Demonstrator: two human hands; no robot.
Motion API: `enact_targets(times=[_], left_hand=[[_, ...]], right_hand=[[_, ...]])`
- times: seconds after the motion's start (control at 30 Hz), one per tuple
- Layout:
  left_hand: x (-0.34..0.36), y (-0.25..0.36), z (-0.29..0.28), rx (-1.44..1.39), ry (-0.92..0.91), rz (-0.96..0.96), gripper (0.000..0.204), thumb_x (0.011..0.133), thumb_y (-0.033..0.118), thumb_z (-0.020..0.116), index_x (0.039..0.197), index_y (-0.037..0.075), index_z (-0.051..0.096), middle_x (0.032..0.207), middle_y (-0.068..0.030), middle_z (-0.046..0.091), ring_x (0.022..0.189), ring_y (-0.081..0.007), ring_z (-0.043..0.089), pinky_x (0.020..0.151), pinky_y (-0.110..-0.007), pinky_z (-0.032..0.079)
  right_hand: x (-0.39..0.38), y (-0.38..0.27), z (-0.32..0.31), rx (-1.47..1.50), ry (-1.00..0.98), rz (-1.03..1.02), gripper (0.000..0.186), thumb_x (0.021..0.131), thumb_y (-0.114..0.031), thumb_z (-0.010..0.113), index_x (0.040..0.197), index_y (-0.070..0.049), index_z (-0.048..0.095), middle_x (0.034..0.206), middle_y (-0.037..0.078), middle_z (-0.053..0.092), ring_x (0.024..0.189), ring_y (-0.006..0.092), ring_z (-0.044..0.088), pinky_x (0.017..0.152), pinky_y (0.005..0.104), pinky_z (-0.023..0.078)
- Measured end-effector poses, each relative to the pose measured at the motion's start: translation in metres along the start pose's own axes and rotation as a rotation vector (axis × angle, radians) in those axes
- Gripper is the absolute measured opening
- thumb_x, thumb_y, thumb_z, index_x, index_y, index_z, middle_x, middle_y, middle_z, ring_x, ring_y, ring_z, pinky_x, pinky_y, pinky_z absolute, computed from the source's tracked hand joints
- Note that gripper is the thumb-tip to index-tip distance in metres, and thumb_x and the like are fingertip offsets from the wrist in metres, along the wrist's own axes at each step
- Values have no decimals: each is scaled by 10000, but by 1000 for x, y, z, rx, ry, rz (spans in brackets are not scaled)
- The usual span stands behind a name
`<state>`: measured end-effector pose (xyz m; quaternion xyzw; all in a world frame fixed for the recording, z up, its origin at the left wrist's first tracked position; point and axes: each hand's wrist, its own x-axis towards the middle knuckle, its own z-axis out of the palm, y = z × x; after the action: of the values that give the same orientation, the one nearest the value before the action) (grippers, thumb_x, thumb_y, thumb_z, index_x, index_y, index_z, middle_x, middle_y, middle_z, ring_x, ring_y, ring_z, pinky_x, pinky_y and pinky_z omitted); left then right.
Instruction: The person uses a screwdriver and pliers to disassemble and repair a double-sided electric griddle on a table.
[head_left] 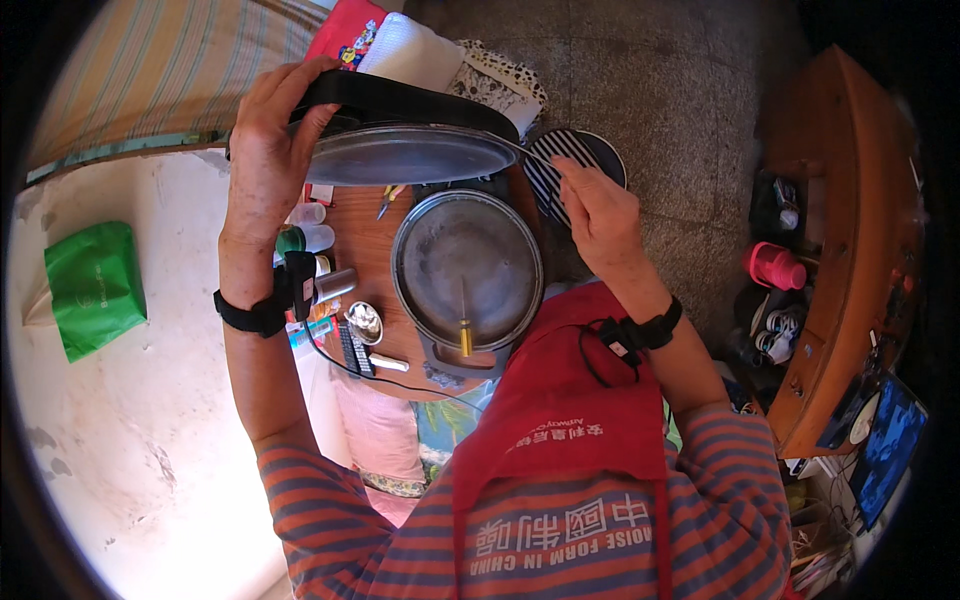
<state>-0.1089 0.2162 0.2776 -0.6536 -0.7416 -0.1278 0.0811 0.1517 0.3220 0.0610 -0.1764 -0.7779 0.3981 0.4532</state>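
Note:
A round electric griddle [440,240] stands on the table in front of me, its lid [410,155] raised on edge at the far side. My left hand [272,130] is closed round the black handle part at the lid's left end. At the lid's right end, my right hand [605,220] pinches a thin metal tool whose tip meets the lid's rim; the fingers hide its grip end. A screwdriver [465,335] with a yellow handle lies across the dark lower plate, its shaft pointing away from me.
On the brown table [365,235] left of the griddle are pliers [388,200], a metal cup [336,284], a remote control [353,350] and a small white bowl [364,322]. A striped round stool [560,170] stands at the right, and a wooden cabinet [840,250] farther right.

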Motion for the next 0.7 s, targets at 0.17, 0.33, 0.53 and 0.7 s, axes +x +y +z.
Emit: enact_targets(times=[0.17,0.33,0.53,0.7], left_hand=[[1,2,-1,14,9,16,345,829,-20,658,1169,27,622,1102,-145,630,993,-293,610,872,-346,481],[-3,6,-1,28,25,27,358,814,-28,659,1165,31,627,1101,-152,631,1004,-315,595,885,-361,470],[-15,16,-7,34,38,20,377,797,-18,673,1166,46,633,1092,-145,637,1020,-326,580,902,-377,455],[-16,13,-5,48,69,5,354,816,50,683,1166,71,634,1071,-121,638,1003,-328,581,876,-387,461]], right_hand=[[-1,-11,2,-213,11,-57,424,786,5,650,1206,-48,618,764,100,580,605,267,575,527,369,468],[0,-36,14,-255,-80,44,409,810,-55,642,1216,-73,597,792,85,572,609,269,595,519,368,470],[18,-60,33,-244,-103,153,273,864,-107,636,1136,-87,625,730,85,621,597,273,614,514,374,472],[-2,-49,17,-242,-11,4,323,844,-64,644,1165,-97,645,687,93,612,568,260,598,504,366,463]])
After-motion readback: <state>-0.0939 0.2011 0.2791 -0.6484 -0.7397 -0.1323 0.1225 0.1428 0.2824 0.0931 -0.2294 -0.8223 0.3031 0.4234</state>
